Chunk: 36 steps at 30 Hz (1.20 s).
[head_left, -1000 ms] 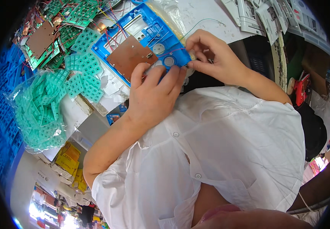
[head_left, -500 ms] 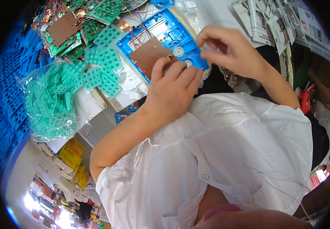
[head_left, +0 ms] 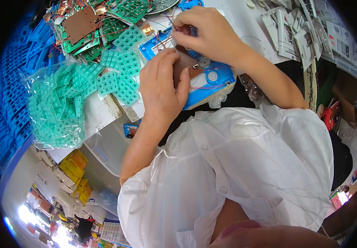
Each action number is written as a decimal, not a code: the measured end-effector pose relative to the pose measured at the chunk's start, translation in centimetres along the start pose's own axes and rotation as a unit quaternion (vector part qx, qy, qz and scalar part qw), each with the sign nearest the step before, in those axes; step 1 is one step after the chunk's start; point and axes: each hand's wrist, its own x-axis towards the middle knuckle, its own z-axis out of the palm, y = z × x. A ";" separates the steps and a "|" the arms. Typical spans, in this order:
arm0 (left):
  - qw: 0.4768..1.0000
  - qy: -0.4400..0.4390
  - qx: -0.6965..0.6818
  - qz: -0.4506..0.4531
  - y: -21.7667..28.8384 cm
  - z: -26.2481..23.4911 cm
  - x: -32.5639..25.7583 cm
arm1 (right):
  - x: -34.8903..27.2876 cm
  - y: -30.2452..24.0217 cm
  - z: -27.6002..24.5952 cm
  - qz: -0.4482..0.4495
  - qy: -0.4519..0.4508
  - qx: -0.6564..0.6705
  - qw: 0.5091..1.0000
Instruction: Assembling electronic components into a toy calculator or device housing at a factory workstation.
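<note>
A blue plastic housing (head_left: 226,73) lies at the table's front edge, partly covered by my hands. Over its middle is a brown circuit board (head_left: 195,71), with a small metal part on its edge. My left hand (head_left: 160,84) grips this board from the left, fingers on top and thumb along its near side. At the housing's far side, my right hand (head_left: 211,37) is closed in a pinch on what looks like a thin wire. Red wires (head_left: 158,40) rise by the housing's far left corner, and pinkish wires run along its near right part.
Green rubber keypads (head_left: 124,62) lie left of the housing, with more in a clear bag (head_left: 56,109). Behind them is a pile of green circuit boards (head_left: 131,10) with wires. Blue plastic parts (head_left: 11,103) are stacked far left. White plastic panels (head_left: 283,33) stand at right.
My right hand has moved from the housing's right end to its far side. My left hand has shifted left and now grips the board's left part. The housing has turned and slid right.
</note>
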 end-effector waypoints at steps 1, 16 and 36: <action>0.999 0.006 -0.016 -0.027 0.3 -0.1 0.2 | -0.8 -0.1 -0.2 -0.058 0.036 0.008 0.998; 0.978 -0.164 0.060 0.118 -1.7 -2.1 1.1 | 4.8 -0.9 -2.6 -0.094 -0.034 0.158 0.982; 0.979 -0.147 -0.005 0.142 -1.4 -2.0 1.1 | 8.1 0.2 -1.4 -0.147 -0.075 0.014 0.986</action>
